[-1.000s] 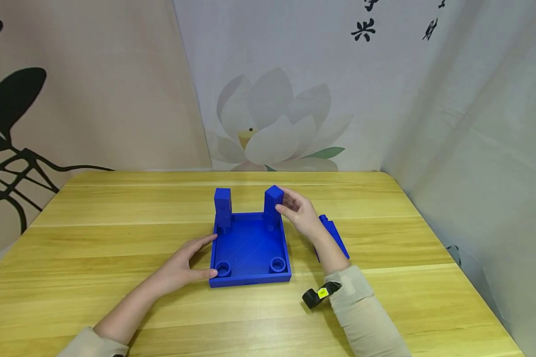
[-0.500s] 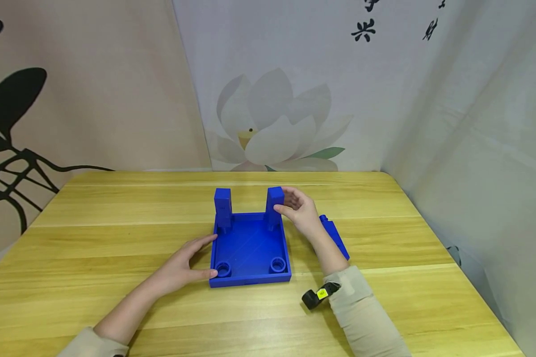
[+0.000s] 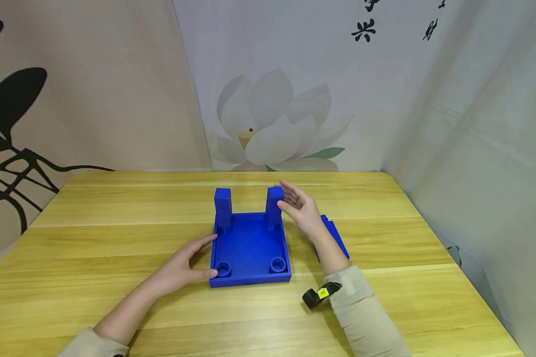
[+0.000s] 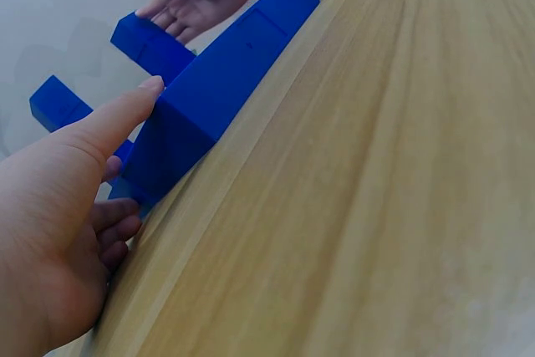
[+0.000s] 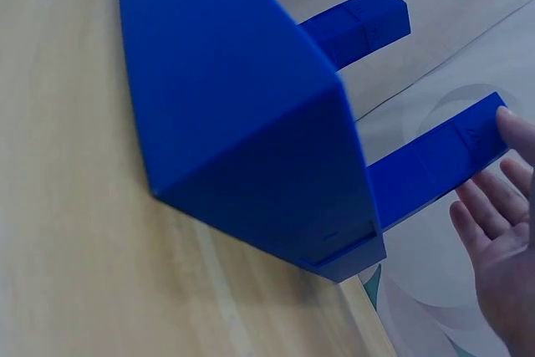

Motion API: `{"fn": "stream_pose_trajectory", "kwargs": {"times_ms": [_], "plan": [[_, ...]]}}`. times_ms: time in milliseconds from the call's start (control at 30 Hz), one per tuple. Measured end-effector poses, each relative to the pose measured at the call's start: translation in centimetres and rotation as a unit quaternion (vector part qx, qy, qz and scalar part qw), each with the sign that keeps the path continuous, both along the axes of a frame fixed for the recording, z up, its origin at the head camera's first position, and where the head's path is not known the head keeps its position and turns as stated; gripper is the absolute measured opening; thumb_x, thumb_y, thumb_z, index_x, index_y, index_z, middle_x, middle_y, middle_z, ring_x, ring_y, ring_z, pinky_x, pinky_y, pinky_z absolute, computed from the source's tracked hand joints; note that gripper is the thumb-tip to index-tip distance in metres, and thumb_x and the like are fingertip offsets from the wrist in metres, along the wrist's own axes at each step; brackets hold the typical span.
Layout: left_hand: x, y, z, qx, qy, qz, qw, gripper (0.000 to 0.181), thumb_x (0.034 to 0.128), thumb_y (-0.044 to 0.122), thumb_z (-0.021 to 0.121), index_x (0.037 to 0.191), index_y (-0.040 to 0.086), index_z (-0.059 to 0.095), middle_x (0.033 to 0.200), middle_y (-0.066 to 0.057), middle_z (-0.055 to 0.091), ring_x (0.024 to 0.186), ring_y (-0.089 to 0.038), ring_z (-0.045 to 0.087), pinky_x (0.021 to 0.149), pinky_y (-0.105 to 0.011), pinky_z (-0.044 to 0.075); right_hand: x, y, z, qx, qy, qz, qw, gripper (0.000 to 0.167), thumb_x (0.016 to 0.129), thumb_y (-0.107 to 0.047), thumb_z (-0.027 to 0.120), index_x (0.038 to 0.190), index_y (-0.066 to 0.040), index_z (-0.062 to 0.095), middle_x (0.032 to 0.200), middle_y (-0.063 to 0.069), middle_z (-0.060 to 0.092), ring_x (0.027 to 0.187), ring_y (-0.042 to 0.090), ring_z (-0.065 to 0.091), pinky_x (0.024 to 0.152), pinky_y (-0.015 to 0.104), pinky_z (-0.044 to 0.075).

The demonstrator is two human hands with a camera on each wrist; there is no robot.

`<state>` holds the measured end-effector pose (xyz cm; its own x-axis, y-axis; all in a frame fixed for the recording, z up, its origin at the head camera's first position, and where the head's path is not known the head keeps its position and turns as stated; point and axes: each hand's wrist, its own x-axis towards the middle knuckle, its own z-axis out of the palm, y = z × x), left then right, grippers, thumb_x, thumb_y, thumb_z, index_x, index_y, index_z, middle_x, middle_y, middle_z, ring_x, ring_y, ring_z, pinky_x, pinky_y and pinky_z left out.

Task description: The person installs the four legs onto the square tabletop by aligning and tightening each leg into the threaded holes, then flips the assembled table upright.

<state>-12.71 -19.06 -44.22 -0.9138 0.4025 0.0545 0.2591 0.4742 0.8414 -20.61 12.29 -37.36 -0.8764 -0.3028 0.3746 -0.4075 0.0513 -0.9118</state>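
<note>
A blue square tray-like base (image 3: 250, 245) with a raised rim lies on the wooden table. Two round sockets show in its front corners. At the back corners stand a left square post (image 3: 223, 206) and a right square post (image 3: 272, 210). My left hand (image 3: 183, 263) touches the base's left side, its thumb at the front-left corner. Beside the right post is my right hand (image 3: 301, 210); in the right wrist view its thumb touches the post (image 5: 439, 165) near the top while the fingers are spread loosely below.
Right of the base, more blue material (image 3: 335, 238) lies on the wooden table (image 3: 138, 218), partly hidden by my right forearm. A black wrist device (image 3: 314, 296) is on the right sleeve. Curtains with printed plants hang beyond the table's back edge.
The right post has turned from edge-on to square with the base. My right hand's fingers have since loosened and straightened, and it has shifted slightly. The left hand has stayed still.
</note>
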Motion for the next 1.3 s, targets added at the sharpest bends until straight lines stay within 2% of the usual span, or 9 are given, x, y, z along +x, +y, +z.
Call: {"fn": "stream_pose_trajectory", "kwargs": {"times_ms": [133,400,633,867,1033,1133,1300], "plan": [[0.0,0.0,0.0,-0.002,-0.007,0.000,1.0000,0.083,0.0803,0.040,0.077,0.148,0.016,0.036,0.150,-0.015,0.032,0.135,-0.041,0.027,0.104,-0.063,0.024,0.0,0.0,0.1,-0.004,0.002,-0.001,1.0000,0.049,0.093,0.007,0.056,0.138,0.013,0.039,0.138,0.030,0.043,0.126,0.036,0.045,0.105,0.044,0.035],[-0.1,0.0,-0.1,-0.009,-0.004,0.002,0.9999,0.083,0.0802,0.041,0.077,0.148,0.015,0.036,0.149,-0.015,0.033,0.135,-0.041,0.028,0.103,-0.064,0.025,0.0,0.0,0.1,-0.005,-0.017,-0.019,0.9997,0.043,0.092,0.005,0.059,0.133,0.012,0.047,0.129,0.025,0.054,0.116,0.036,0.052,0.098,0.034,0.044],[0.0,0.0,-0.1,-0.006,-0.005,0.001,1.0000,0.083,0.0804,0.040,0.077,0.148,0.015,0.036,0.149,-0.016,0.032,0.135,-0.042,0.027,0.103,-0.064,0.025,-1.7,0.2,-2.4,-0.024,-0.012,-0.042,0.9988,0.042,0.087,0.000,0.068,0.126,0.006,0.055,0.113,0.016,0.063,0.105,0.023,0.059,0.092,0.032,0.048],[0.0,0.0,-0.1,-0.014,-0.009,0.005,0.9998,0.082,0.0805,0.042,0.076,0.148,0.018,0.036,0.150,-0.015,0.032,0.135,-0.041,0.027,0.102,-0.065,0.025,-1.8,0.0,-2.6,-0.039,-0.009,-0.058,0.9975,0.039,0.082,0.001,0.073,0.119,0.005,0.059,0.103,0.014,0.065,0.096,0.020,0.061,0.088,0.032,0.050],[0.1,0.0,0.0,-0.013,-0.008,0.005,0.9999,0.082,0.0803,0.042,0.076,0.148,0.018,0.037,0.150,-0.015,0.033,0.136,-0.041,0.027,0.103,-0.064,0.025,-1.7,-0.2,-2.2,-0.047,-0.018,-0.061,0.9969,0.040,0.081,0.007,0.072,0.118,0.009,0.058,0.102,0.017,0.064,0.094,0.020,0.061,0.087,0.032,0.050],[0.1,0.0,0.1,-0.012,-0.007,0.005,0.9999,0.082,0.0802,0.042,0.076,0.148,0.017,0.037,0.149,-0.014,0.033,0.136,-0.041,0.027,0.103,-0.063,0.025,-1.0,-0.3,-1.3,-0.039,-0.017,-0.059,0.9973,0.040,0.081,0.010,0.071,0.119,0.012,0.056,0.104,0.020,0.063,0.095,0.020,0.060,0.089,0.036,0.050],[0.1,0.1,0.1,-0.010,-0.008,0.005,0.9999,0.082,0.0803,0.041,0.076,0.148,0.017,0.037,0.149,-0.015,0.033,0.136,-0.041,0.027,0.103,-0.064,0.025,-0.2,-0.2,-0.3,-0.017,0.011,-0.026,0.9995,0.044,0.086,0.009,0.064,0.127,0.015,0.049,0.123,0.025,0.057,0.108,0.029,0.057,0.097,0.044,0.044]]}}
